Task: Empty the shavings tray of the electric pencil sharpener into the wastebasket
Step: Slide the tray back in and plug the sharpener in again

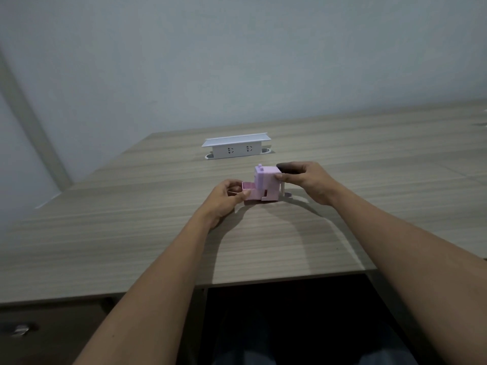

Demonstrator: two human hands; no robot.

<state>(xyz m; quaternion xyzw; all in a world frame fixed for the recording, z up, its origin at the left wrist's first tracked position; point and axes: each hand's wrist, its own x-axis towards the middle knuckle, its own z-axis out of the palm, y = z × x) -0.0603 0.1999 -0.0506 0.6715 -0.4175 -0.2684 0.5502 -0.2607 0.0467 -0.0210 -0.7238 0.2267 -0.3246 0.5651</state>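
Observation:
A small pink pencil sharpener (267, 183) stands on the wooden desk (131, 233), a little beyond the middle. My right hand (308, 181) grips its right side and top. The pink shavings tray (247, 192) sticks out of the sharpener's left side, partly drawn out. My left hand (224, 200) pinches the tray between thumb and fingers. What lies inside the tray is too small to tell. No wastebasket is in view.
A white pop-up socket box (235, 146) stands on the desk behind the sharpener. The desk's near edge runs across the lower part of the view, with a dark knee space (290, 325) below it and a drawer front with a lock (21, 329) at lower left.

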